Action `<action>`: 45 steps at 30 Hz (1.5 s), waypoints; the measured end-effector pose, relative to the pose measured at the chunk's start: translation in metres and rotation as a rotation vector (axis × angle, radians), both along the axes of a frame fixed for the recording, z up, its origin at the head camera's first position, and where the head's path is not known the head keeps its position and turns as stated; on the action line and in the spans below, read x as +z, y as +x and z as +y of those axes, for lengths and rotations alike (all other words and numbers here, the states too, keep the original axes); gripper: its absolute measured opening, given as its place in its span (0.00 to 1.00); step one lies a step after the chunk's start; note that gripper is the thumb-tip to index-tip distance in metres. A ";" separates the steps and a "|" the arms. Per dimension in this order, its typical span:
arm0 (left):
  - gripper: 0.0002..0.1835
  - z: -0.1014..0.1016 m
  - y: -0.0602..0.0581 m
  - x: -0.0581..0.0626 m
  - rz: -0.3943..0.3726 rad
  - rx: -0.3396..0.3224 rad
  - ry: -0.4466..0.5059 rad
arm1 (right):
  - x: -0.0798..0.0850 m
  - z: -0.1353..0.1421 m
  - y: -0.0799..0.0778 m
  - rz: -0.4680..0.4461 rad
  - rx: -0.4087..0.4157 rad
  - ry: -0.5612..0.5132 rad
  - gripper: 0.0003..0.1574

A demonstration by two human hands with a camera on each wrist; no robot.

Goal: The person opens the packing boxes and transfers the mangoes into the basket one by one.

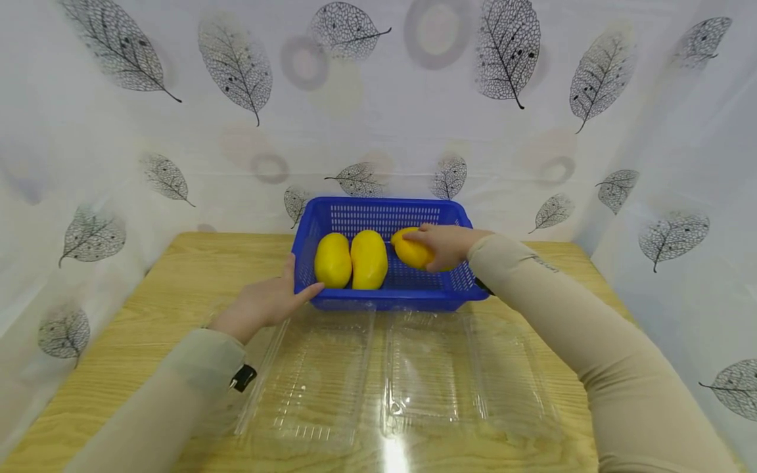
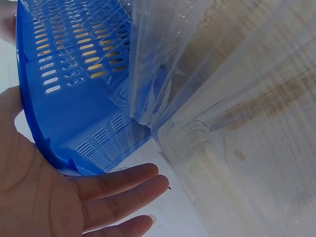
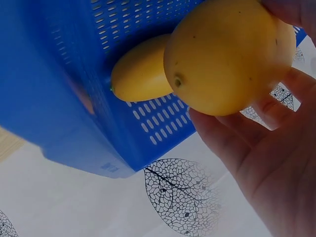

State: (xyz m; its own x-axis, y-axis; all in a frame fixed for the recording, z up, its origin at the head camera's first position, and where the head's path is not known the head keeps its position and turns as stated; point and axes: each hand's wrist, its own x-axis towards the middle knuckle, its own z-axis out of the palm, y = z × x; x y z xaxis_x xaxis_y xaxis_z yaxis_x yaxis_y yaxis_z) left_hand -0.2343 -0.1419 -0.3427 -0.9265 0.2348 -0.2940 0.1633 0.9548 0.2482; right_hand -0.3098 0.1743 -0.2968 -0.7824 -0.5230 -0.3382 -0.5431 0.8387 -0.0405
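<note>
A blue slotted plastic basket (image 1: 384, 303) stands at the back of the table with yellow mangoes inside. Two of them, an outer mango (image 1: 332, 261) and an inner mango (image 1: 369, 260), lie side by side in its left half. My right hand (image 1: 447, 246) grips another mango (image 3: 227, 59) at the basket's right side, thumb and fingers spread round it. Behind that fruit, the right wrist view shows a further mango (image 3: 140, 71) on the basket floor. My left hand (image 1: 266, 301) rests at the basket's front left corner, thumb over the rim, fingers straight along the outside.
Clear plastic clamshell boxes lie opened out before the basket, a left box (image 1: 325, 374) and a right box (image 1: 426, 368). They sit on a wood-grain table (image 1: 195, 282). A white leaf-print sheet (image 1: 378, 125) hangs close behind the basket and along both sides.
</note>
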 end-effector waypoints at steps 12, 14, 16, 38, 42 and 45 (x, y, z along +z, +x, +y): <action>0.53 0.001 0.000 -0.004 0.004 0.013 0.007 | -0.008 -0.001 -0.007 -0.046 -0.017 0.012 0.47; 0.53 0.001 -0.001 -0.005 0.008 0.015 0.009 | -0.008 -0.002 -0.007 -0.055 -0.016 0.005 0.46; 0.53 0.001 -0.001 -0.005 0.010 0.017 0.012 | -0.009 -0.003 -0.006 -0.067 -0.017 0.003 0.46; 0.54 -0.007 0.003 0.001 -0.007 0.035 0.023 | -0.010 -0.034 -0.008 -0.132 0.044 0.242 0.43; 0.54 -0.005 0.002 -0.001 -0.006 0.028 0.009 | -0.012 -0.037 -0.006 -0.132 0.031 0.256 0.43; 0.54 -0.003 0.001 -0.002 -0.006 0.023 0.010 | -0.013 -0.038 -0.005 -0.130 0.031 0.273 0.42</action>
